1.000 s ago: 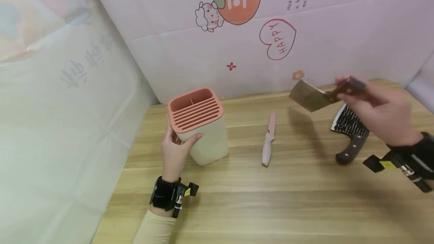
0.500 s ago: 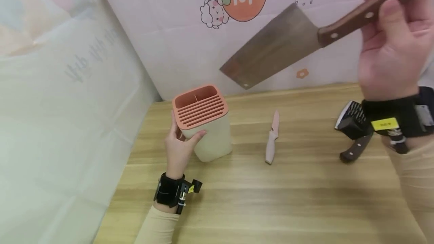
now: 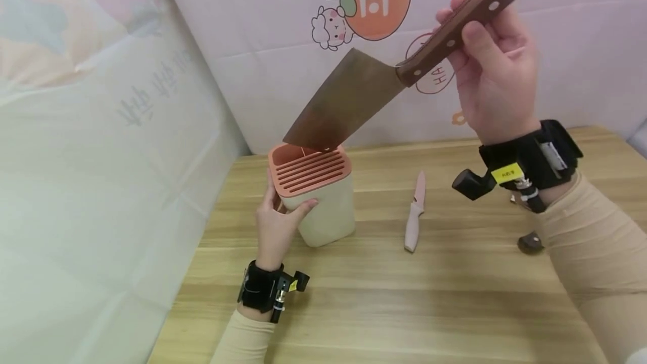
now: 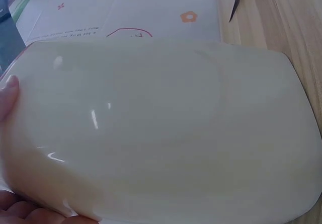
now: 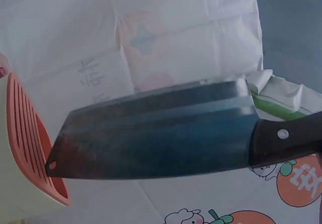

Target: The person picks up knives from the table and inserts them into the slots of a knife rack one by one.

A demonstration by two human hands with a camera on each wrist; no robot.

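My right hand [image 3: 497, 72] grips the brown riveted handle of a cleaver [image 3: 349, 103], held up with its broad blade slanting down to the left. The blade's tip overlaps the slotted top of the knife block in the head view; in the right wrist view the tip is right by the slots. That knife block [image 3: 328, 215] is cream with an orange top of parallel slots and an open compartment behind them. My left hand [image 3: 278, 223] holds the block round its left side, thumb on the front. The block's cream wall [image 4: 161, 123] fills most of the left wrist view.
A small knife with a pale handle [image 3: 411, 229] and pink blade lies on the wooden table [image 3: 384, 308], right of the block. Another cleaver's dark handle end [image 3: 531, 243] shows beside my right forearm, its rest mostly hidden. A printed sheet [image 3: 263, 89] covers the wall behind.
My right hand has carried the cleaver from the table's right side up and left to over the block, its blade tip now lowered toward the slots. My left hand has stayed on the block.
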